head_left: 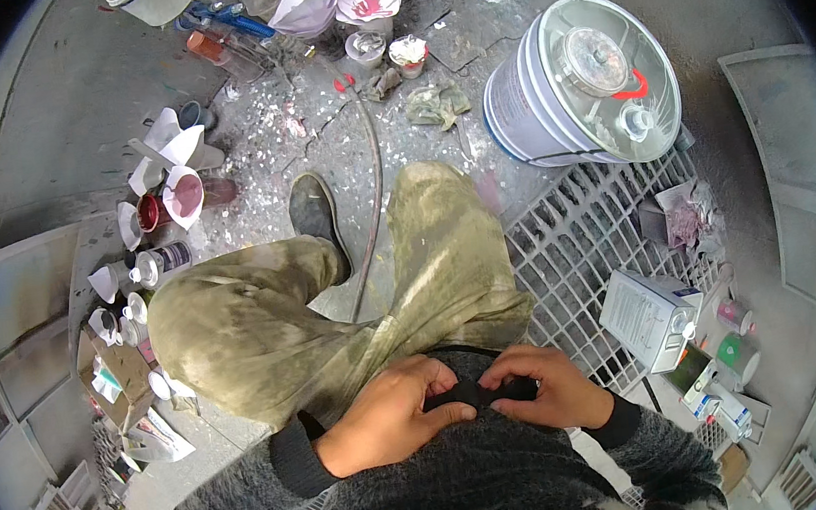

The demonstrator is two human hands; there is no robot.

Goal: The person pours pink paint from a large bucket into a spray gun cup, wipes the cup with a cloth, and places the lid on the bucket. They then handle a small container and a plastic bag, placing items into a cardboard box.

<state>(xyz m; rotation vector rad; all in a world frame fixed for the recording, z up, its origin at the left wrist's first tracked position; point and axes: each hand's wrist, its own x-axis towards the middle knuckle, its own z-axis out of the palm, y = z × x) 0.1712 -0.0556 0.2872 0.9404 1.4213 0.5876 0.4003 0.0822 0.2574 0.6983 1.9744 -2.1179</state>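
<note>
At my waist both hands meet around a small black strap-like piece. My left hand is closed, its thumb and fingertips pinching the piece's left end. From the other side, my right hand pinches the right part between thumb and fingers. The two sets of fingertips are a short gap apart, with the black piece spanning between them. Its exact kind cannot be made out, and its ends are partly hidden by my fingers. Behind it lie my dark grey sweater and my greenish trousers.
A hose runs over the paint-flecked floor between my legs. To the right are a large white bucket, a metal grate and a rectangular can. Cups with paper strainers stand ahead; several paint containers line the left.
</note>
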